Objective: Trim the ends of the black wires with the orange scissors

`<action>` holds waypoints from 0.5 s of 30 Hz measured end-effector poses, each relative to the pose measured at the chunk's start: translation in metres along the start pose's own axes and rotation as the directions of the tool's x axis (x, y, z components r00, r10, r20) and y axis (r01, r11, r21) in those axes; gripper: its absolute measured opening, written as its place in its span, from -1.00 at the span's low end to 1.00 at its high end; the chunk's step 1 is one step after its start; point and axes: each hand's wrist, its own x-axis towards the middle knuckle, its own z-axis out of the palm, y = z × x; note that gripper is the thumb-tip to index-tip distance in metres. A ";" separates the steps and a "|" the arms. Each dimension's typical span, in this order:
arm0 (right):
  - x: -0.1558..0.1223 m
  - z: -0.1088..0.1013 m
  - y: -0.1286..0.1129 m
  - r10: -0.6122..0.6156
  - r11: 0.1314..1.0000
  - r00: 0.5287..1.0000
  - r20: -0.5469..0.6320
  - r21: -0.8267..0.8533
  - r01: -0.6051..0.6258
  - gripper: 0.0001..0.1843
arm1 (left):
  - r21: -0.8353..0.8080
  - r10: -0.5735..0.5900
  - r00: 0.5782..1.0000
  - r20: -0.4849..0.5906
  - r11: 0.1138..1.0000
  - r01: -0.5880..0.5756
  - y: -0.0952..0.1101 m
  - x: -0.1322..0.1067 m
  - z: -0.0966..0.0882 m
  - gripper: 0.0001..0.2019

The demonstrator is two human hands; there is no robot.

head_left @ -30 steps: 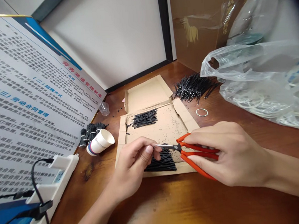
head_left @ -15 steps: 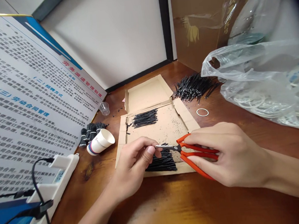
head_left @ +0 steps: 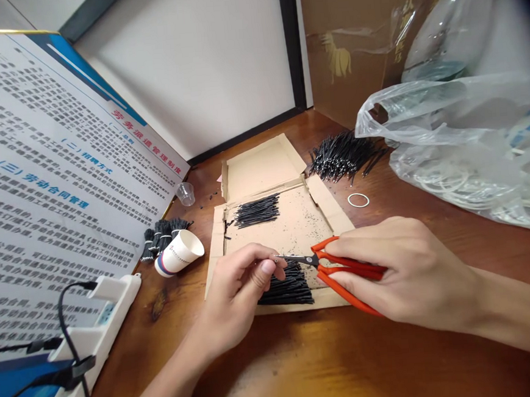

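Thumb and forefinger of my left hand (head_left: pixel 245 292) are pinched together. Whatever lies between them is too small and hidden to make out. My right hand (head_left: pixel 418 275) grips a pair of scissors (head_left: pixel 350 267) with red handles, their dark blades pointing left and the tips at my left fingertips. Just beneath the blades lies a bundle of black wire-like strands (head_left: pixel 290 288), partly covered by my left hand. Farther back, a neat row of similar black strands (head_left: pixel 257 211) rests on the opened cardboard box (head_left: pixel 289 221), which is sprinkled with tiny dark bits.
A loose heap of black strands (head_left: pixel 346 155) and a white ring (head_left: pixel 358 200) lie right of the cardboard. A clear plastic bag (head_left: pixel 464 164) bulges at the right. On the left are a tipped paper cup (head_left: pixel 177 254), tied black bundles (head_left: pixel 160 234) and a power strip (head_left: pixel 92 340).
The scissors have shifted very slightly left, and their handles look a little closer together. My left hand keeps its pinch in nearly the same place.
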 end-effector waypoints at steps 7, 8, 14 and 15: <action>0.005 -0.001 0.007 0.062 0.997 0.989 -0.133 -0.026 -0.066 -0.79 | 0.366 0.203 0.979 0.032 0.909 -0.201 -0.006 0.009 -0.010 -0.83; 0.006 -0.001 0.009 0.067 0.997 0.987 -0.145 -0.034 -0.072 -0.79 | 0.469 0.264 0.964 0.042 0.846 -0.252 -0.012 0.014 -0.013 -0.83; 0.008 -0.004 0.029 0.146 0.980 0.979 -0.141 -0.117 -0.163 -0.78 | 0.779 0.252 0.968 0.001 0.607 -0.159 -0.046 0.070 -0.018 -0.85; 0.008 -0.004 0.033 0.156 0.974 0.979 -0.129 -0.141 -0.174 -0.77 | 0.786 0.255 0.967 -0.016 0.601 -0.145 -0.049 0.079 -0.018 -0.85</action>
